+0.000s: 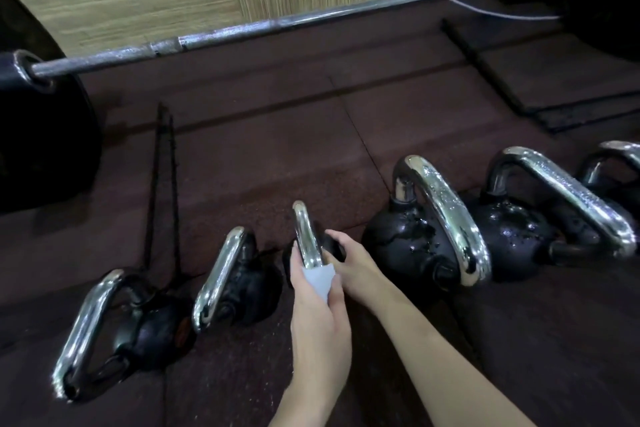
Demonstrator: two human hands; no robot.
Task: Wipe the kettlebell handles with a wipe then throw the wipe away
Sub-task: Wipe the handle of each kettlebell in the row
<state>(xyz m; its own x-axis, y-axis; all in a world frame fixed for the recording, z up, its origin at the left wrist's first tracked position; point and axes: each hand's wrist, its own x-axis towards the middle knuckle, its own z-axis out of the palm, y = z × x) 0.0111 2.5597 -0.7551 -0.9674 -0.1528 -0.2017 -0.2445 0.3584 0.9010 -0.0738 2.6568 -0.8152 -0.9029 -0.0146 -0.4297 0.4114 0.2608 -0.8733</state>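
Several black kettlebells with chrome handles stand in a row on the dark rubber floor. The small middle kettlebell has its chrome handle (pixel 305 236) upright. My left hand (pixel 320 315) pinches a white wipe (pixel 322 279) around the near end of that handle. My right hand (pixel 349 262) rests on the black ball of the same kettlebell, just right of the handle, steadying it. To the left stand two kettlebells (pixel 239 282) (pixel 138 326). To the right stand bigger kettlebells (pixel 426 236) (pixel 540 218), with water drops on them.
A barbell (pixel 263 26) with large black plates (pixel 38 135) lies across the floor behind the row, in front of a wooden wall. A white cable (pixel 485 10) trails at the back right. Floor mat seams run between the barbell and the kettlebells.
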